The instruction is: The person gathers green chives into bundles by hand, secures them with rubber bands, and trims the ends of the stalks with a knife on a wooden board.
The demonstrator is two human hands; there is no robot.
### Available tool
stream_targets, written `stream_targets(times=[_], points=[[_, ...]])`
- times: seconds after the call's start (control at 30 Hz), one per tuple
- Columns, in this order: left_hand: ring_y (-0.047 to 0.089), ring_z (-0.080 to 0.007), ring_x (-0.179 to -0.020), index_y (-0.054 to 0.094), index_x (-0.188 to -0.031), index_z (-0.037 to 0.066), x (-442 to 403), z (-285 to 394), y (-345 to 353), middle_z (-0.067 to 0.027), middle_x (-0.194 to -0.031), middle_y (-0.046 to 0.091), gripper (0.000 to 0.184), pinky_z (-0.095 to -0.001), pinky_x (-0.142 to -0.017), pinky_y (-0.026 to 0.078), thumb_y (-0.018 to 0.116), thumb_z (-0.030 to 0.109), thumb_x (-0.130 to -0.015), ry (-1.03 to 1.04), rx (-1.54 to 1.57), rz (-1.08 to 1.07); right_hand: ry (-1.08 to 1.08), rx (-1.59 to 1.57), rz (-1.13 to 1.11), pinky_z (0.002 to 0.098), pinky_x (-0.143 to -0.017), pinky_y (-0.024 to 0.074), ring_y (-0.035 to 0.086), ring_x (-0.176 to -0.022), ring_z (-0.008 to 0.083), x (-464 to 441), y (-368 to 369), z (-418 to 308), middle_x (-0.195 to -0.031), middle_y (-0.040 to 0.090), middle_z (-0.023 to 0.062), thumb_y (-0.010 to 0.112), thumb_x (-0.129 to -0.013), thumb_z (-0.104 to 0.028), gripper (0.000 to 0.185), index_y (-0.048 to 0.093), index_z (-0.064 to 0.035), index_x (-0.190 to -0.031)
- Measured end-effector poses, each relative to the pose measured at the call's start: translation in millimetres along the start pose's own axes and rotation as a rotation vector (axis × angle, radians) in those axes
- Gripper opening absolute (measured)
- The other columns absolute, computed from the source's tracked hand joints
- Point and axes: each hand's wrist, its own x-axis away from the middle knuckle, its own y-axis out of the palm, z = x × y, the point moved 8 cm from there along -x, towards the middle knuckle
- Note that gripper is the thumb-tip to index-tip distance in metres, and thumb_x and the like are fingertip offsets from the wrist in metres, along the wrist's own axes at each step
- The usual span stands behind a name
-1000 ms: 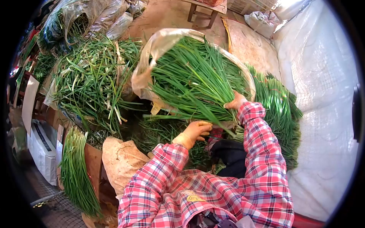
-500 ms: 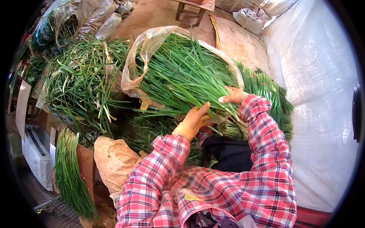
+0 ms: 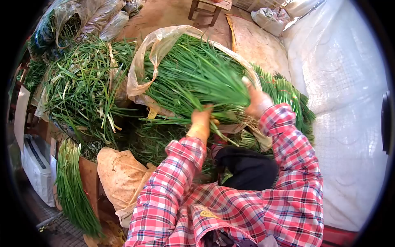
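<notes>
Gripping the bunch of green stalks [image 3: 234,87] over the open plastic bag [image 3: 140,80], my right hand [image 3: 259,101] is closed at its base. My left hand [image 3: 200,120] appears closed on a few strays, fingertips partly hidden. Done: neat bundles [image 3: 291,98] beside the bag, another bunch [image 3: 73,187] far left. Outstanding: this bunch, loose stalks in the bag, and probably the tangled heap [image 3: 78,90].

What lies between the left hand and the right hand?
Green stalks fill the stretch between the left hand and the right hand, as the head view shows.
</notes>
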Motion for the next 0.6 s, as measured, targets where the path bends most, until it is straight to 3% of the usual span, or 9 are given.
stream_targets(times=[0.1, 0.13, 0.17, 0.27, 0.33, 0.37, 0.4, 0.47, 0.6], points=[[0.053, -0.0241, -0.058, 0.049, -0.097, 0.004, -15.0, 7.0, -12.1, -0.0062, -0.066, 0.049, 0.027, -0.0417, -0.057, 0.048, 0.049, 0.030, -0.092, -0.086, 0.242, -0.033, 0.053, 0.171, 0.307, 0.0407, -0.065, 0.0523, 0.062, -0.075, 0.0317, -1.9, -62.8, 43.6, -0.081, 0.061, 0.0179, 0.063, -0.071, -0.021, 0.083, 0.017, -0.0122, -0.141], [0.054, -0.0245, -0.060, 0.048, -0.098, 0.004, -14.6, 12.7, -13.6, -0.0065, -0.067, 0.050, 0.028, -0.0420, -0.059, 0.048, 0.048, 0.031, -0.093, -0.083, 0.228, -0.001, -0.114, 0.040, 0.518, 0.0380, -0.068, 0.0525, 0.063, -0.077, 0.0310, 15.6, -91.7, 47.1, -0.088, 0.061, 0.0192, 0.065, -0.069, -0.017, 0.085, 0.018, -0.0099, -0.140], [0.056, -0.0249, -0.063, 0.048, -0.099, 0.004, -13.3, 18.1, -14.5, -0.0067, -0.069, 0.051, 0.028, -0.0423, -0.061, 0.048, 0.047, 0.032, -0.093, -0.079, 0.213, 0.027, 0.072, -0.049, 0.417, 0.0358, -0.074, 0.0517, 0.063, -0.084, 0.0278, 32.9, -114.1, 52.8, -0.096, 0.062, 0.0193, 0.068, -0.067, -0.011, 0.087, 0.020, -0.0078, -0.140], [0.060, -0.0274, -0.070, 0.044, -0.113, 0.001, -13.1, 21.8, -11.2, -0.0107, -0.083, 0.059, 0.039, -0.0424, -0.063, 0.049, 0.051, 0.032, -0.091, -0.064, 0.026, -0.051, -0.257, -0.401, 0.627, 0.0339, -0.077, 0.0512, 0.061, -0.089, 0.0241, 50.7, -132.9, 67.9, -0.103, 0.061, 0.0176, 0.070, -0.066, -0.008, 0.087, 0.022, -0.0044, -0.139], [0.060, -0.0315, -0.091, 0.032, -0.130, -0.002, -7.0, 28.6, -7.9, -0.0177, -0.111, 0.056, 0.062, -0.0402, -0.069, 0.050, 0.059, 0.031, -0.085, -0.063, -0.231, -0.104, -0.405, -1.147, 0.445, 0.0327, -0.077, 0.0521, 0.060, -0.092, 0.0224, 58.2, -116.0, 72.8, -0.107, 0.059, 0.0150, 0.073, -0.064, -0.007, 0.089, 0.024, -0.0026, -0.137], [0.060, -0.0315, -0.091, 0.032, -0.130, -0.002, 5.8, 36.3, -6.7, -0.0177, -0.111, 0.056, 0.062, -0.0402, -0.069, 0.050, 0.059, 0.031, -0.085, -0.060, -0.231, -0.105, -0.260, -1.257, 0.327, 0.0321, -0.070, 0.0560, 0.059, -0.092, 0.0239, 59.1, -96.5, 73.0, -0.109, 0.057, 0.0149, 0.075, -0.062, -0.007, 0.087, 0.028, -0.0002, -0.134], [0.056, -0.0319, -0.099, 0.026, -0.133, -0.003, 22.9, 45.5, -4.3, -0.0191, -0.120, 0.050, 0.070, -0.0394, -0.071, 0.050, 0.062, 0.031, -0.083, -0.037, -0.298, -0.145, -0.187, -1.323, 0.307, 0.0351, -0.079, 0.0537, 0.059, -0.089, 0.0222, 68.9, -83.2, 66.6, -0.103, 0.059, 0.0122, 0.078, -0.058, -0.003, 0.081, 0.038, 0.0011, -0.128], [0.046, -0.0311, -0.116, 0.011, -0.140, -0.002, 58.0, 62.8, -7.6, -0.0221, -0.138, 0.032, 0.091, -0.0388, -0.077, 0.048, 0.068, 0.029, -0.077, -0.013, -0.377, -0.181, -0.106, -1.544, -0.001, 0.0313, -0.054, 0.0570, 0.062, -0.072, 0.0204, 73.5, -27.5, 40.5, -0.098, 0.060, 0.0128, 0.076, -0.060, -0.010, 0.069, 0.045, 0.0026, -0.121], [0.043, -0.0304, -0.120, 0.008, -0.142, 0.001, 78.4, 66.7, -43.5, -0.0254, -0.140, 0.027, 0.099, -0.0393, -0.089, 0.044, 0.075, 0.021, -0.071, 0.225, -0.545, -0.074, 0.150, -1.856, -0.194, 0.0271, -0.046, 0.0545, 0.062, -0.055, 0.0154, 68.3, 90.7, 14.1, -0.074, 0.064, 0.0090, 0.069, -0.069, -0.008, 0.026, 0.059, -0.0002, -0.092]])
